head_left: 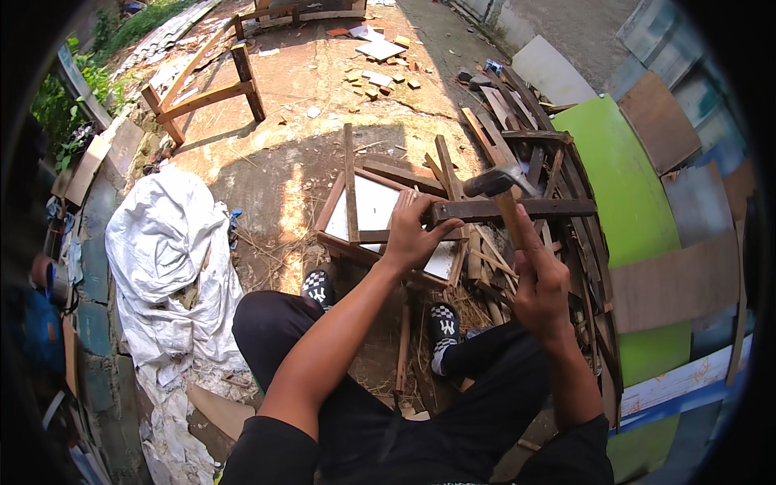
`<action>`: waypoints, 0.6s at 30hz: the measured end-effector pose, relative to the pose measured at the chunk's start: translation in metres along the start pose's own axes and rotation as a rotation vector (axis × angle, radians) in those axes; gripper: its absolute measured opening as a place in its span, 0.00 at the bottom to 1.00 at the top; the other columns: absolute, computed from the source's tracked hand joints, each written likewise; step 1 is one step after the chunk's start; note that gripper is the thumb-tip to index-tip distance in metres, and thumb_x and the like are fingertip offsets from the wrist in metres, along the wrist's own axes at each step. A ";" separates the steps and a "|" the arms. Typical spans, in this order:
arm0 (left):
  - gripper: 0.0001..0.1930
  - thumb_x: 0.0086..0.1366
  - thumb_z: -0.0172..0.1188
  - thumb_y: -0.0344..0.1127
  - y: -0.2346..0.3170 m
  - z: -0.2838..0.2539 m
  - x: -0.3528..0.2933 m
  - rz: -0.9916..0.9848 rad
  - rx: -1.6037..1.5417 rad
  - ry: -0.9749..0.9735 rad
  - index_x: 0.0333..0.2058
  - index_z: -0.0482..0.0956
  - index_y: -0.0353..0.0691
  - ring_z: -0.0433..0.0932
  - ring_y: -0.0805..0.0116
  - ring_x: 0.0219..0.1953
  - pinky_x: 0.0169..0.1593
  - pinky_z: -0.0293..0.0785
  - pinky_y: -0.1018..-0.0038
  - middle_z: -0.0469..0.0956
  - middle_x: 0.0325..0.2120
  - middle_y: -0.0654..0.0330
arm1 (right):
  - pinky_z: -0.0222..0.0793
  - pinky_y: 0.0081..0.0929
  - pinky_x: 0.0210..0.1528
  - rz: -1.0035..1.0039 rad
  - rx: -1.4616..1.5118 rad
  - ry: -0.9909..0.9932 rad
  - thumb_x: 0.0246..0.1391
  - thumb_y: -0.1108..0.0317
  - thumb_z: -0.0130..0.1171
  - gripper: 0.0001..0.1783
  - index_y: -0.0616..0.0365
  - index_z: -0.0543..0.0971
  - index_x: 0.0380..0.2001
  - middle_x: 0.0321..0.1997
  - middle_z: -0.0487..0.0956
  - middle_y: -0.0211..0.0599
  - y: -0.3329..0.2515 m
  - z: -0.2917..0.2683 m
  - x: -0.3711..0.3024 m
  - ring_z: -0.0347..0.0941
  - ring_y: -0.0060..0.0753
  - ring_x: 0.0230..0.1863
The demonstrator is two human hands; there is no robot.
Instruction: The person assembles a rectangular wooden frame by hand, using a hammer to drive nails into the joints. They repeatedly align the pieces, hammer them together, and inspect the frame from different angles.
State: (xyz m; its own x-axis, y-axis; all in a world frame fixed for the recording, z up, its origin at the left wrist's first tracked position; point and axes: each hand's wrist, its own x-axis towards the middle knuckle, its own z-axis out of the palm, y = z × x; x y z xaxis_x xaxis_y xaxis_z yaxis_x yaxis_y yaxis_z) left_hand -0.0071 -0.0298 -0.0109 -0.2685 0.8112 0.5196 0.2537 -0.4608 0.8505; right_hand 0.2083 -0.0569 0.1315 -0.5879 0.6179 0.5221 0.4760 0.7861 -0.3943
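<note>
Just beyond your knees, your left hand [412, 234] clamps the near end of the dark wooden slat [517, 209], its long axis running rightward, while your right hand [540, 279] (fist closed) holds the hammer [499, 187] upright beside it.

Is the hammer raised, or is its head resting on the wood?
Raised: the right hand holds the hammer with its head above the slat that the left hand grips.
</note>
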 end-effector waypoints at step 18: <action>0.22 0.61 0.76 0.47 0.006 0.007 0.002 -0.048 -0.014 -0.059 0.42 0.81 0.35 0.86 0.63 0.32 0.37 0.78 0.69 0.85 0.30 0.53 | 0.75 0.43 0.45 0.172 0.038 -0.189 0.63 0.84 0.50 0.39 0.45 0.64 0.75 0.46 0.83 0.57 0.007 0.001 -0.005 0.82 0.55 0.39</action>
State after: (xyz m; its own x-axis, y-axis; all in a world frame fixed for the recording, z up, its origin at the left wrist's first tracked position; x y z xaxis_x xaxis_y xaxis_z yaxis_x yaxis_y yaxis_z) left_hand 0.0007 -0.0284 -0.0057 -0.2250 0.8518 0.4730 0.2287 -0.4257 0.8755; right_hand 0.2138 -0.0541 0.1254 -0.6141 0.7316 0.2959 0.5564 0.6673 -0.4951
